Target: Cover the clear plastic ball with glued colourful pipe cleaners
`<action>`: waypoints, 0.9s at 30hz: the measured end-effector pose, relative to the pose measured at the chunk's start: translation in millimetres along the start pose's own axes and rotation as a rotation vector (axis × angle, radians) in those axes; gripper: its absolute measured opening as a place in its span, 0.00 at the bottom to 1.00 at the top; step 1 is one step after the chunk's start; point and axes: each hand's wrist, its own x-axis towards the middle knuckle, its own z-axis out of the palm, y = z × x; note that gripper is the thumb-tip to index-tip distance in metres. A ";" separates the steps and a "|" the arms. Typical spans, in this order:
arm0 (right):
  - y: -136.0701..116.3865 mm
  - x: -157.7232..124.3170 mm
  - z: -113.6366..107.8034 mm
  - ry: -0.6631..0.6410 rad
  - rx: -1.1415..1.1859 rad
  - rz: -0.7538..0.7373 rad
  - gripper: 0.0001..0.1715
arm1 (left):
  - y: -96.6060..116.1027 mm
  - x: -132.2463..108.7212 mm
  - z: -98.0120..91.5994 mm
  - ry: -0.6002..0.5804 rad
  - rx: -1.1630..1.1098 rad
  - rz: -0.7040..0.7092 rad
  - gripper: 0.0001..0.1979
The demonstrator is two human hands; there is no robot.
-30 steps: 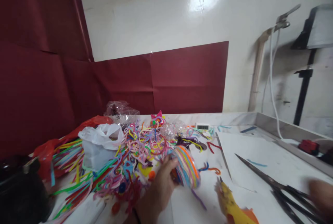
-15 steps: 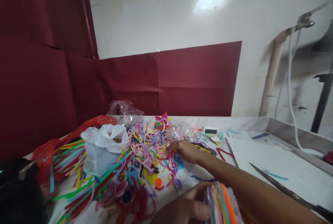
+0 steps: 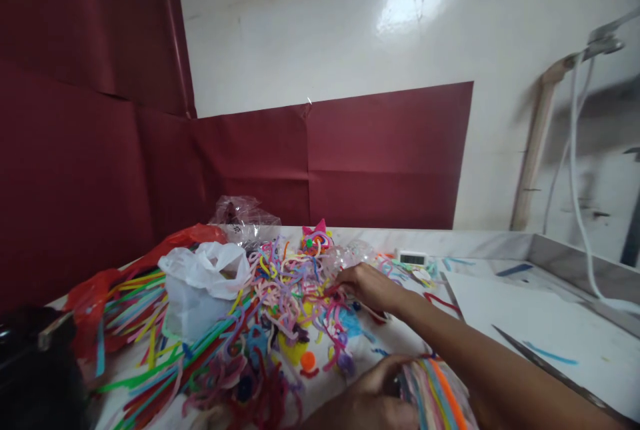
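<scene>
Low in the picture, my left hand [image 3: 373, 393] is wrapped round a bundle of pipe cleaners [image 3: 436, 393] in orange, yellow, blue, pink and white, partly in clear plastic. My right hand [image 3: 370, 289] reaches across it into a tangled pile of bent pipe cleaners [image 3: 285, 290]. Its fingers are pinched together at the pile's right side, where a dark red pipe cleaner [image 3: 325, 294] runs from the fingertips. The fingertips themselves are partly hidden. A pink and orange pipe-cleaner figure [image 3: 316, 238] sits behind the pile, and an orange pompom [image 3: 307, 360] lies in front.
A white plastic bag [image 3: 197, 310] stands left of the pile, beside a red bag [image 3: 90, 303] with straight pipe cleaners. Scissors [image 3: 545, 370] lie on a white board [image 3: 520, 310] at right. A small digital display [image 3: 412, 257] stands behind. A black object [image 3: 40, 363] is at lower left.
My right hand has drawn slightly to the right within the pile, and a dark red strand now shows at its fingers. The left hand still grips the bundle. The view has shifted a little.
</scene>
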 end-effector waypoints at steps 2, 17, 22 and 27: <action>-0.5 -7.5 -10.6 0.049 0.033 0.055 0.11 | -5.9 3.2 -4.0 -0.027 -0.059 -0.021 0.32; 6.2 -30.2 -33.6 0.354 0.722 0.364 0.17 | -34.4 25.2 -29.8 0.151 -0.121 0.183 0.22; 0.8 -37.4 -42.1 0.458 1.052 0.440 0.17 | -23.6 19.0 -24.3 0.222 -0.022 0.159 0.22; -4.3 -56.4 -49.2 0.512 1.192 0.475 0.18 | -14.7 6.4 -13.7 0.413 0.458 0.072 0.32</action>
